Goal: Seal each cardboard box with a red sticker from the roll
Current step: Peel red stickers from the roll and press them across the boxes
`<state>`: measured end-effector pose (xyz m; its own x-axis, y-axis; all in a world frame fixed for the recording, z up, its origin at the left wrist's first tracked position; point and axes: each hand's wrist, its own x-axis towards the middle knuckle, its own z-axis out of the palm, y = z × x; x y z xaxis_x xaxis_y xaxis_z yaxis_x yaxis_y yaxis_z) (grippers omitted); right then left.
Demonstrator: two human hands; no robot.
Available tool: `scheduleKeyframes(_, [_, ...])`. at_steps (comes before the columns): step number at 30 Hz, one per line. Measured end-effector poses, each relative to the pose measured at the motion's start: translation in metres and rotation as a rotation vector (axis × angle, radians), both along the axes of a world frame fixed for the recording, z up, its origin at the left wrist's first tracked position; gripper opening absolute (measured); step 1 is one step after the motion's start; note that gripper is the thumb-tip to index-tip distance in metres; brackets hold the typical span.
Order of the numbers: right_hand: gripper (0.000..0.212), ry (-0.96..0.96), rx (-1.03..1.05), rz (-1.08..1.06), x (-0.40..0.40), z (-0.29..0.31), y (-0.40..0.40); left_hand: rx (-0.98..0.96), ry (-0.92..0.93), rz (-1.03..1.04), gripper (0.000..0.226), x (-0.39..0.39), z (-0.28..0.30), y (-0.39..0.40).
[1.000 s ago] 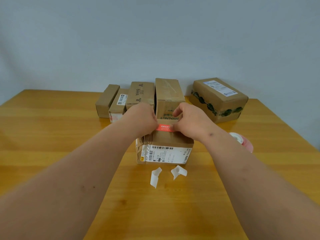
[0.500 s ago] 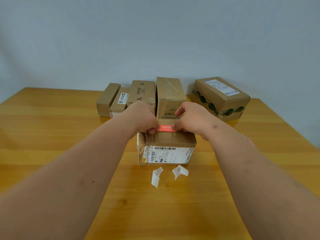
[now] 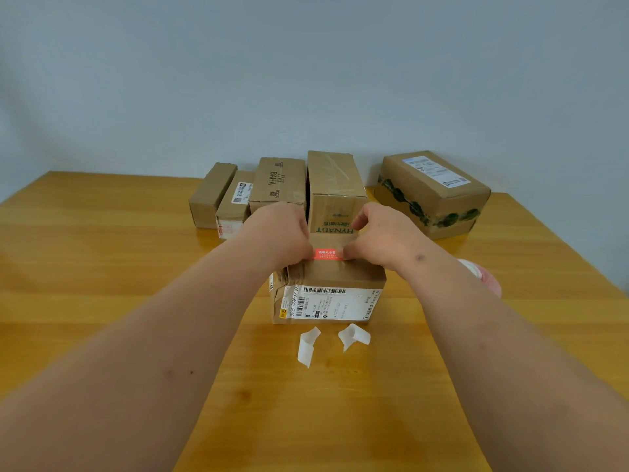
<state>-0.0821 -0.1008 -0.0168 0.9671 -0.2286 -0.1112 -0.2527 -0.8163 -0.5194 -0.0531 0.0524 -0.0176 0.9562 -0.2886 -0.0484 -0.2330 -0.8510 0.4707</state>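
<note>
A cardboard box [image 3: 337, 279] with a white shipping label on its front stands in the middle of the table. A red sticker [image 3: 327, 254] lies across its top. My left hand [image 3: 282, 233] presses on the sticker's left end and my right hand [image 3: 377, 235] on its right end, fingers curled down onto the box top. The sticker roll [image 3: 483, 275], pink and white, lies to the right, mostly hidden behind my right forearm.
Several cardboard boxes [image 3: 279, 182] stand in a row at the back, one tall box [image 3: 335, 189] right behind my hands, and a larger box [image 3: 432, 192] with green tape at the back right. Two white backing strips [image 3: 308, 345] lie in front of the near box on the wooden table [image 3: 102, 267].
The hands stay on the sticker, sliding slightly along it. The view shifted a little, and the roll shows again beside my right forearm.
</note>
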Motion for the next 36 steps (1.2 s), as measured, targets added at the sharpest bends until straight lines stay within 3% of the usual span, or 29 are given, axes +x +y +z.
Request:
scheduleKeyframes(10, [0.024, -0.044, 0.159, -0.071, -0.005, -0.009, -0.007, -0.337, 0.113, 0.109, 0.009, 0.003, -0.015, 0.016])
scheduleKeyframes(14, [0.017, -0.078, 0.157, -0.089, -0.006, -0.013, -0.003, -0.29, 0.05, 0.117, 0.007, 0.004, -0.017, 0.014])
scheduleKeyframes(18, [0.045, -0.093, 0.079, -0.118, -0.005, -0.018, 0.003, -0.133, -0.026, 0.115, 0.034, 0.002, -0.017, 0.008])
scheduleKeyframes(20, [0.046, -0.094, 0.08, -0.131, -0.004, -0.02, 0.003, -0.099, -0.032, 0.131, 0.031, 0.003, -0.019, 0.007])
scheduleKeyframes(26, [0.02, -0.101, 0.188, -0.12, -0.004, -0.021, -0.004, -0.226, -0.012, 0.146, 0.006, 0.002, -0.022, 0.011])
scheduleKeyframes(31, [0.031, -0.064, 0.344, -0.081, -0.012, -0.019, -0.008, -0.289, 0.031, 0.108, 0.018, -0.005, -0.023, 0.013])
scheduleKeyframes(36, [0.028, -0.04, 0.424, -0.067, -0.016, -0.017, -0.012, -0.375, 0.112, 0.115, 0.014, -0.006, -0.02, 0.018])
